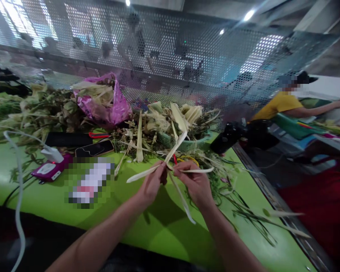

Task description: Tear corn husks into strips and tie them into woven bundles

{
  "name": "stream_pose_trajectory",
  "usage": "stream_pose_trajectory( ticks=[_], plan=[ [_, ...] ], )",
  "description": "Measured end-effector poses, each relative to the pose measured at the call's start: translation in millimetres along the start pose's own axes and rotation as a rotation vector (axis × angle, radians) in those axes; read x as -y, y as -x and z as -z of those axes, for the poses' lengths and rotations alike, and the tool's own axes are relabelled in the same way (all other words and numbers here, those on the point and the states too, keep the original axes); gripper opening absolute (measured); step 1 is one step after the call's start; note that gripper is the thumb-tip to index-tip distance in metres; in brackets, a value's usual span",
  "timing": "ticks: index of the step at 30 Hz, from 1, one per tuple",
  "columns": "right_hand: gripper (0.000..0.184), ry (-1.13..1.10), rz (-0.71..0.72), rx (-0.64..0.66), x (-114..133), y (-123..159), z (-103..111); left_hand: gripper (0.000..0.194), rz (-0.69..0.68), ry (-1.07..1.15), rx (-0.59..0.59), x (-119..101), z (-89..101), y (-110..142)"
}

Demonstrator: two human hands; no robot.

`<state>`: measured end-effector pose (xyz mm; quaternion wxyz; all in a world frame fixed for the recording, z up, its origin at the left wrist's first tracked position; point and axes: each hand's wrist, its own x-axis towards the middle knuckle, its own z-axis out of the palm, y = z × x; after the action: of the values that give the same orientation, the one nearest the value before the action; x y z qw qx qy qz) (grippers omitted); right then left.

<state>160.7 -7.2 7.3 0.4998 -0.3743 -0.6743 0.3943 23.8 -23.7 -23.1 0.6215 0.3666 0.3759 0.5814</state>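
Observation:
Above the green table, both hands meet at the crossing of several pale strips of dried corn husk. My left hand pinches the strips near their centre, and one strip sticks out leftward past its fingers. Close against it on the right, my right hand is closed on a strip whose end points right. Another strip hangs down between the two wrists. The fingertips cover the crossing itself, so how the strips are joined is hidden. Just behind the hands stands a teal basket heaped with husks.
A pink plastic bag of husks stands at the back, beside a husk pile. Phone, red-handled scissors and a purple power strip lie left. A black camera is right; beyond sits a person in yellow.

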Motion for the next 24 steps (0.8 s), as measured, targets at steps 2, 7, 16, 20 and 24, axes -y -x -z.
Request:
stream_pose_trajectory(
  ticks=[2,7,16,20,24],
  plan=[
    [0.008,0.098,0.108,0.153,5.9,-1.8,3.7,0.031,0.016,0.078,-0.019,0.7,1.0,-1.9],
    [0.011,0.24,0.091,0.499,20.2,-15.7,20.5,0.032,0.037,0.013,-0.029,-2.9,5.0,-3.2],
    [0.035,-0.047,-0.361,0.206,17.2,-36.2,15.8,0.035,-0.052,-0.159,0.028,-1.2,7.9,-4.3],
    [0.027,-0.029,-0.293,0.107,14.8,-46.5,7.1,0.037,-0.104,-0.254,0.084,-0.2,6.6,-4.6],
    [0.02,0.019,-0.248,0.232,19.6,-54.2,-0.3,0.033,-0.122,-0.351,0.22,-1.4,6.9,-2.7]
  ],
)
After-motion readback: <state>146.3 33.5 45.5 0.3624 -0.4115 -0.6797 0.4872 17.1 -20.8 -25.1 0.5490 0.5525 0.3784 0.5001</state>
